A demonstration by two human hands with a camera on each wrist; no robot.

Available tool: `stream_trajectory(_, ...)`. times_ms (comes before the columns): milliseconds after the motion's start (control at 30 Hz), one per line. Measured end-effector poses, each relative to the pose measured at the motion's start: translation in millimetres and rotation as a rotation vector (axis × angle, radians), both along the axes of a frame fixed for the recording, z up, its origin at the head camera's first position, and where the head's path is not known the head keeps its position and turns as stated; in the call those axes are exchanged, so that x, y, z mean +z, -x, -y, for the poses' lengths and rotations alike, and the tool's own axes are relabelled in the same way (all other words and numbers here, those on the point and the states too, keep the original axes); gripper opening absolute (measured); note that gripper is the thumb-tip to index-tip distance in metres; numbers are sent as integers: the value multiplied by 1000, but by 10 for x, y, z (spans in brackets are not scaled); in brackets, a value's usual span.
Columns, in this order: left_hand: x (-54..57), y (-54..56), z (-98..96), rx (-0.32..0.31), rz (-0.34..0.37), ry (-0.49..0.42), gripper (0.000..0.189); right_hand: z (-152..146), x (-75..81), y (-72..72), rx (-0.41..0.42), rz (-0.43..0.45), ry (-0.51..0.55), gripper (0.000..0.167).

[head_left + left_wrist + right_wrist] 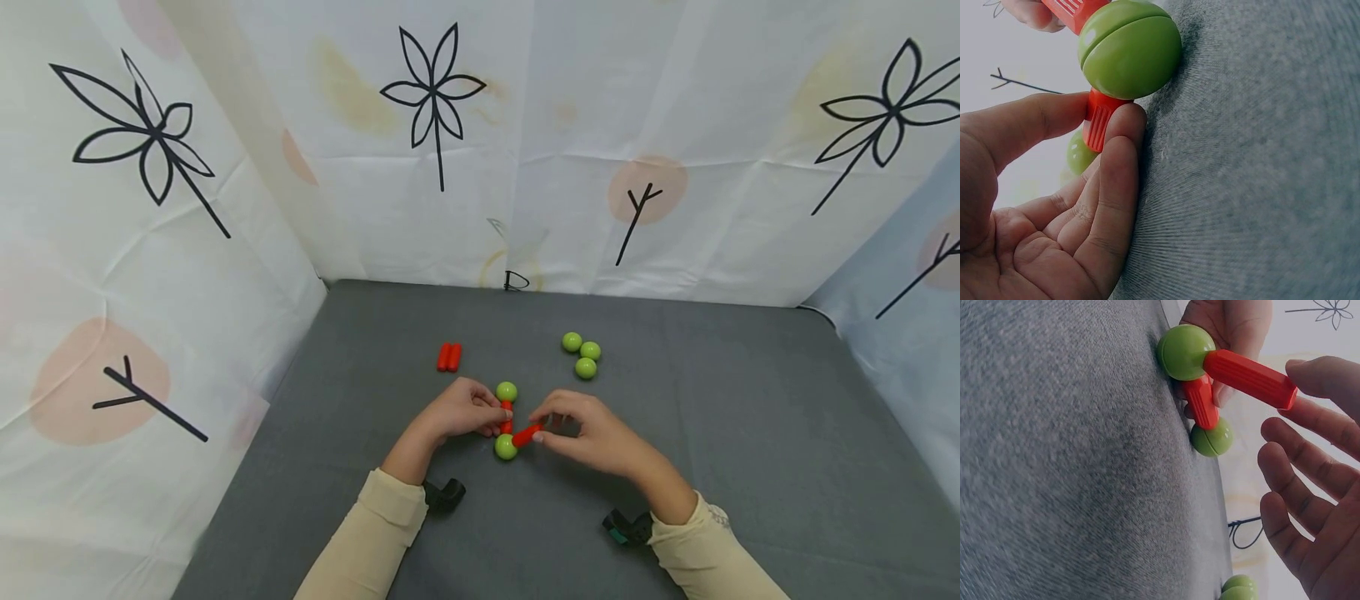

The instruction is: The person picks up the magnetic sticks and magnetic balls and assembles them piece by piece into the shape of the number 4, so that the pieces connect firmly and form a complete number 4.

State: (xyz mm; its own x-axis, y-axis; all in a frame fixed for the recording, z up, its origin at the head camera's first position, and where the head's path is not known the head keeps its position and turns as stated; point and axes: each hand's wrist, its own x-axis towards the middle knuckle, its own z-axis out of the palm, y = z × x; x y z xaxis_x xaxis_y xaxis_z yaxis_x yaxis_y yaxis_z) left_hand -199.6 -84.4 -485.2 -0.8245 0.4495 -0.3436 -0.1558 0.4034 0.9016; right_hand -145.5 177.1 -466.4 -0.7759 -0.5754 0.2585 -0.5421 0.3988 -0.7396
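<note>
My left hand [471, 408] pinches a red ribbed rod [1097, 119] between thumb and fingers. That rod joins two green balls, a near ball [506, 447] and a far ball [507, 392]. Between thumb and forefinger, my right hand [588, 429] holds the outer end of a second red rod [1250, 378]. The inner end of this rod meets the near green ball and slants up from it in the right wrist view. The other right fingers are loosely spread.
Two red rods [449, 357] lie side by side behind my left hand. Three green balls [586, 367] sit together farther back to the right. Grey cloth [720, 417] covers the table, and white patterned curtains [555, 108] stand behind it and at the sides.
</note>
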Motion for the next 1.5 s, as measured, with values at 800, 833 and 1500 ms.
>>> stream_trajectory(800, -27, 9, 32, -11, 12, -20, 18, -510, -21, 411, -342, -116, 61, 16)
stream_trajectory(833, -28, 9, 32, -10, 12, -20, 18, -532, -28, 436, -359, -109, 59, 16)
stream_trajectory(1500, -8, 9, 16, -6, 27, -21, 17, -710, -176, 647, -453, 22, -35, 21)
